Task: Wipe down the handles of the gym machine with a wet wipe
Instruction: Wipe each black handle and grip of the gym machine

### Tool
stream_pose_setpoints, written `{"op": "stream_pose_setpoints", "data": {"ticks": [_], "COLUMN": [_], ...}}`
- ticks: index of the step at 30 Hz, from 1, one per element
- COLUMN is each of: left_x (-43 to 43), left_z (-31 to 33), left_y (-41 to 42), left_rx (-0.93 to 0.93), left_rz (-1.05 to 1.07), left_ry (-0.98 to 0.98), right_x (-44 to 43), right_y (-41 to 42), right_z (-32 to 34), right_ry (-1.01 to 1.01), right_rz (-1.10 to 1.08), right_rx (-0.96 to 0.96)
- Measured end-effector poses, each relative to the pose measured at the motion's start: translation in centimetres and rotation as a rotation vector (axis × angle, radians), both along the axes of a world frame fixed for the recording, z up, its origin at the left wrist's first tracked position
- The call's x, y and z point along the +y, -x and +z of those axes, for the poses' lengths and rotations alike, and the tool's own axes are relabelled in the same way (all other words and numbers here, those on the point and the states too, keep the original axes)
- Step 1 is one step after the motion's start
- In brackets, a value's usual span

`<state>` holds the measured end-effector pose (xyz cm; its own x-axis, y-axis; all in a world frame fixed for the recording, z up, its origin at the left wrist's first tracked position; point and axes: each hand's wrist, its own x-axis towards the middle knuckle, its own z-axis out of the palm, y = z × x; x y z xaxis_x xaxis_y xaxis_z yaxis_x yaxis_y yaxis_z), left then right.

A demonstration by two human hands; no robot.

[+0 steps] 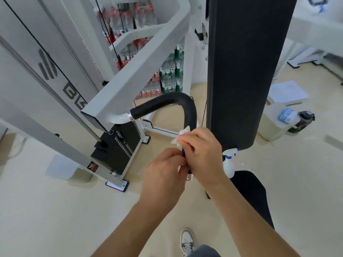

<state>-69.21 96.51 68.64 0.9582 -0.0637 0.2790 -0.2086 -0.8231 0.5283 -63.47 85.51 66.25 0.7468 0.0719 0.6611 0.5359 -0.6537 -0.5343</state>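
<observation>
A black padded handle [172, 102] curves out from the white arm of the gym machine [133, 71] and bends down toward me. A white wet wipe [181, 137] is wrapped around its lower straight part. My right hand [202, 154] is closed around the wipe and the handle. Just below and to the left, my left hand [163, 175] pinches the wipe's lower edge at the handle. The metal end cap [189, 176] of the handle shows between my hands.
A tall black back pad [245, 71] stands right of the handle, with a white spray bottle [229, 164] at its base and a black seat [250, 193] below. The weight stack [118, 147] sits left. Packs of bottled water [168, 75] are stacked behind. My shoe [187, 242] is on the floor.
</observation>
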Motion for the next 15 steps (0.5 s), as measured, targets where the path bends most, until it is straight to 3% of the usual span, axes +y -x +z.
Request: {"op": "stream_pose_setpoints", "data": {"ticks": [2, 5, 10, 15], "left_x": [0.3, 0.4, -0.2, -0.8], "left_z": [-0.1, -0.4, -0.1, 0.0], "left_y": [0.0, -0.2, -1.1, -1.9], "left_rx": [-0.021, -0.049, -0.016, -0.024], "left_rz": [-0.016, -0.027, 0.009, 0.051], "left_ry": [-0.013, -0.018, 0.031, 0.097], "right_x": [-0.8, -0.9, -1.1, -0.7], "right_y": [0.4, -2.5, -0.1, -2.4], "right_z": [0.1, 1.2, 0.6, 1.2], "right_ry": [0.074, 0.067, 0.039, -0.052], "right_rz": [0.087, 0.007, 0.092, -0.079], "right_rx": [-0.042, -0.084, -0.006, 0.004]}}
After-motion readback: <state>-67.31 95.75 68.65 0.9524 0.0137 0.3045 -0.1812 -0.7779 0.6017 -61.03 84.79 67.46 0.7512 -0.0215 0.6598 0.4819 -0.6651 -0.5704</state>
